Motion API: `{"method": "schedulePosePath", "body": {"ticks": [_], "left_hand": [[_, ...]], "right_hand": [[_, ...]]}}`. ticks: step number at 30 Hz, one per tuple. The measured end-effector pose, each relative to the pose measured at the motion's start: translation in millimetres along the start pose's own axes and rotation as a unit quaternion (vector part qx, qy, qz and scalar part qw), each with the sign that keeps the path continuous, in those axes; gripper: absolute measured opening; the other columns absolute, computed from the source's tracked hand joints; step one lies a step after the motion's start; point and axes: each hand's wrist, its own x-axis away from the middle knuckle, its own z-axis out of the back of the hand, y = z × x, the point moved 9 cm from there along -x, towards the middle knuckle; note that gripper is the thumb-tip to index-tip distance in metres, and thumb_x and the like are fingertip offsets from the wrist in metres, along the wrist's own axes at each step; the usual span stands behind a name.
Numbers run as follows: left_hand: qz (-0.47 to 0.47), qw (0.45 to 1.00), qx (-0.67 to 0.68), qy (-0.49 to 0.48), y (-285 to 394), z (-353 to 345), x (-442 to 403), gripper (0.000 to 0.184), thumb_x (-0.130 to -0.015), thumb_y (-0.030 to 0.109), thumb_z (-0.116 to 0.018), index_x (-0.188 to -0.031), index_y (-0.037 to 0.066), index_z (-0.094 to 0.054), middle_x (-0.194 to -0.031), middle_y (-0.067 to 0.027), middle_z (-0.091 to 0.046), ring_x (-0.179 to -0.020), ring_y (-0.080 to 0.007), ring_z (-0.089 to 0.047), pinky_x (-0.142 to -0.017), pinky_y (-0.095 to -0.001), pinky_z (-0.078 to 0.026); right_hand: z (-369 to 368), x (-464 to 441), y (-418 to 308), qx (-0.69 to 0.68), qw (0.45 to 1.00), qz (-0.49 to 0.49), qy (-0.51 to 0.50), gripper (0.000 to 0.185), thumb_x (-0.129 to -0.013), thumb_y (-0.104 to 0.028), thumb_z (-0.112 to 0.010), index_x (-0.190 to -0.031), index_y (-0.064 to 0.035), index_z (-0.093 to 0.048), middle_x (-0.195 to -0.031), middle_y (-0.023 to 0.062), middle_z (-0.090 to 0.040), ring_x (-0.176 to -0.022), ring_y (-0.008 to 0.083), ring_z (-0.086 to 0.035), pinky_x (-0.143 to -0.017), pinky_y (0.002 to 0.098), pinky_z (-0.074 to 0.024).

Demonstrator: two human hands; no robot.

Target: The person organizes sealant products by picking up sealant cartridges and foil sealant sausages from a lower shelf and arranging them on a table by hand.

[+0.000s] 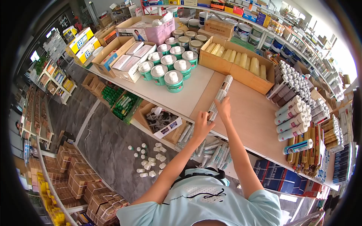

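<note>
A long, slim, plastic-wrapped roll [224,87] with printed markings lies slantwise over the table, its far end close to the open carton. My left hand [203,123] is closed at the roll's near end, by the table's front edge. Farther up, my right hand [224,108] has its fingers on the roll's right side and grips it around the middle. Some fingers of both hands are hidden by the hands themselves. More plastic-wrapped rolls [217,153] lie on a lower shelf beneath the near edge.
Green-and-white cans [174,82] stand left of the roll. A carton of pale yellow packets [269,83] sits behind it. Sealant tubes [298,146] are stacked at the right. A box of dark tools [167,130] is below the table edge; white bottles [151,160] stand on the floor.
</note>
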Motion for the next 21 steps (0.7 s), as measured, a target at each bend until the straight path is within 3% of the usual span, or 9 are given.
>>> {"method": "schedulePosePath", "body": {"ticks": [3, 5, 14, 15, 17, 19, 21], "left_hand": [[-0.008, 1.000, 0.006, 0.006, 0.0, 1.9, -8.5, 0.034, -0.070, 0.004, -0.072, -0.096, -0.001, -0.049, -0.093, -0.0152, -0.047, -0.079, -0.0321, -0.054, -0.070, -0.0400, -0.046], [0.000, 1.000, -0.003, 0.015, -2.5, 4.5, -8.3, 0.035, -0.070, 0.004, -0.072, -0.096, -0.001, -0.049, -0.091, -0.0153, -0.047, -0.077, -0.0321, -0.054, -0.068, -0.0406, -0.046], [-0.012, 1.000, 0.024, 0.004, -3.2, 6.1, -8.8, 0.039, -0.069, 0.004, -0.075, -0.098, 0.000, -0.048, -0.091, -0.0142, -0.048, -0.076, -0.0300, -0.055, -0.067, -0.0390, -0.047], [-0.011, 0.999, 0.034, 0.002, -3.5, 6.9, -9.0, 0.040, -0.069, 0.004, -0.076, -0.098, 0.001, -0.048, -0.091, -0.0139, -0.048, -0.076, -0.0295, -0.056, -0.067, -0.0389, -0.047], [-0.028, 0.999, 0.028, -0.006, -2.9, 9.3, -11.8, 0.041, -0.069, 0.004, -0.077, -0.098, 0.001, -0.049, -0.091, -0.0138, -0.049, -0.077, -0.0293, -0.056, -0.067, -0.0384, -0.047], [-0.044, 0.999, 0.021, -0.012, 0.0, 12.8, -13.3, 0.041, -0.069, 0.005, -0.077, -0.099, 0.001, -0.050, -0.091, -0.0137, -0.050, -0.078, -0.0291, -0.057, -0.067, -0.0378, -0.047], [-0.038, 0.998, 0.017, -0.055, 2.5, 10.7, -16.9, 0.048, -0.071, 0.012, -0.079, -0.108, 0.001, -0.049, -0.096, -0.0161, -0.052, -0.084, -0.0348, -0.057, -0.072, -0.0435, -0.047]], "right_hand": [[-4.8, -12.0, -6.7, 0.006, 1.000, 0.006, -0.009, 0.051, -0.078, -0.025, -0.075, -0.104, 0.0083, -0.046, -0.100, 0.0317, -0.061, -0.091, 0.0450, -0.064, -0.075, 0.0483, -0.0532], [-2.0, -9.8, -7.3, -0.034, 0.999, 0.002, 0.007, 0.054, -0.075, -0.029, -0.077, -0.103, 0.0060, -0.047, -0.091, 0.0268, -0.064, -0.084, 0.0405, -0.066, -0.071, 0.0453, -0.0531], [0.7, -3.6, -5.6, -0.054, 0.998, 0.025, 0.039, 0.054, -0.074, -0.030, -0.076, -0.104, 0.0049, -0.047, -0.083, 0.0217, -0.064, -0.073, 0.0334, -0.066, -0.064, 0.0412, -0.0524], [4.5, -2.4, -8.1, -0.053, 0.998, 0.020, 0.041, 0.054, -0.074, -0.030, -0.076, -0.104, 0.0049, -0.047, -0.083, 0.0217, -0.064, -0.073, 0.0334, -0.066, -0.064, 0.0412, -0.0524], [2.0, -1.6, -9.4, -0.056, 0.998, -0.014, -0.012, 0.051, -0.076, -0.027, -0.075, -0.104, 0.0050, -0.046, -0.096, 0.0300, -0.063, -0.086, 0.0431, -0.066, -0.073, 0.0464, -0.0530], [-0.6, -1.8, -4.6, -0.046, 0.999, -0.020, -0.009, 0.053, -0.077, -0.030, -0.074, -0.105, 0.0053, -0.046, -0.098, 0.0302, -0.063, -0.087, 0.0425, -0.066, -0.074, 0.0467, -0.0530], [-1.4, -1.0, -5.4, -0.038, 0.999, -0.024, -0.005, 0.054, -0.078, -0.033, -0.073, -0.106, 0.0056, -0.047, -0.099, 0.0303, -0.063, -0.089, 0.0419, -0.066, -0.074, 0.0470, -0.0530]]}}
